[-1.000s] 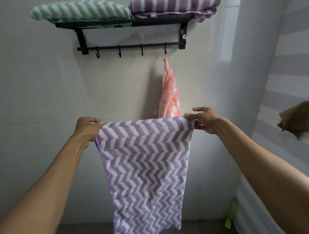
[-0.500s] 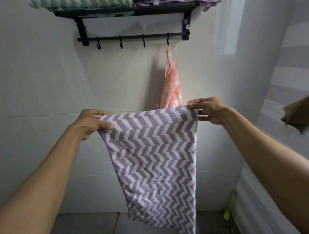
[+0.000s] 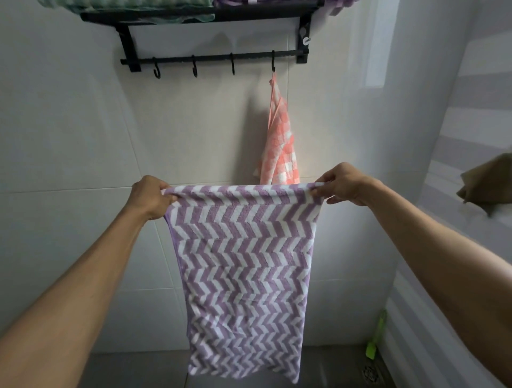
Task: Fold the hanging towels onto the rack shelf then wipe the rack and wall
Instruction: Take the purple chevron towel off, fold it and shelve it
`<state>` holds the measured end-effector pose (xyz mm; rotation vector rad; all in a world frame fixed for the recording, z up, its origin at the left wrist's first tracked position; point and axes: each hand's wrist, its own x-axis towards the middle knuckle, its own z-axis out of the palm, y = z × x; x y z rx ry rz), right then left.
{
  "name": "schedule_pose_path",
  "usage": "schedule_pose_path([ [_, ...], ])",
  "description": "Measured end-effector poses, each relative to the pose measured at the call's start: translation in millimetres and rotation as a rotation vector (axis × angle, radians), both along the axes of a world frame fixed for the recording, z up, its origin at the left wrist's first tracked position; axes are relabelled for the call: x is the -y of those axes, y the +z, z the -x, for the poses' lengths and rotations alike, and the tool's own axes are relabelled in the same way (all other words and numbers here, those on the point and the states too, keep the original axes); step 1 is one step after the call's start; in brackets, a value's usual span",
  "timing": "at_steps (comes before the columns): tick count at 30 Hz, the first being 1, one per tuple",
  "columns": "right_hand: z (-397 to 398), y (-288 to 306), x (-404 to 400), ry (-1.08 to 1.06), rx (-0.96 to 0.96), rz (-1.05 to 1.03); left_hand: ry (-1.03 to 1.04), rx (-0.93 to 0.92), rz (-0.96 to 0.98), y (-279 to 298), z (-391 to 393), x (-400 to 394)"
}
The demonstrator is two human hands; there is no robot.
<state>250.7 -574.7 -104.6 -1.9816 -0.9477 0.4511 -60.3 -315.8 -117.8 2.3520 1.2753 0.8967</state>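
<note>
A purple and white zigzag towel (image 3: pixel 243 271) hangs stretched flat in front of me. My left hand (image 3: pixel 151 196) pinches its top left corner and my right hand (image 3: pixel 343 184) pinches its top right corner. Behind it, a pink and white checked towel (image 3: pixel 279 144) hangs from the rightmost hook of the black wall rack (image 3: pixel 213 59). On the rack's shelf lie a folded green striped towel (image 3: pixel 124 4) at the left and a folded purple towel (image 3: pixel 277 2) at the right, both mostly cut off by the top edge.
Three bare hooks (image 3: pixel 194 69) hang on the rack bar, against a white tiled wall (image 3: pixel 69 138). A brown cloth (image 3: pixel 487 182) sits on a ledge at the right. On the grey floor are a green brush (image 3: pixel 374 343) and a drain (image 3: pixel 370 374).
Both hands have changed their hold on the towel's top corners and pulled the top edge taut and wider. The view has tilted down, showing less of the shelf and more of the floor.
</note>
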Motion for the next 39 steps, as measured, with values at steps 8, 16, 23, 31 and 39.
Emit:
schedule_pose_path([
  [8, 4, 6, -6, 0.073, -0.045, -0.005, -0.063, 0.076, 0.035, -1, 14, -23],
  [16, 8, -22, -8, 0.233, -0.334, -0.085, -0.336, 0.503, 0.615, -19, 20, 7],
  [23, 19, -87, -9, 0.119, -0.496, -0.063, -0.071, 0.578, 0.814, -79, 30, -3],
  [31, 25, -63, -3, 0.284, -0.572, 0.003, -0.321, 0.5, 0.891, -52, 49, 3],
  [39, 33, -78, 2, 0.349, -0.747, -0.168, -0.404, 0.658, 0.971, -55, 60, 2],
])
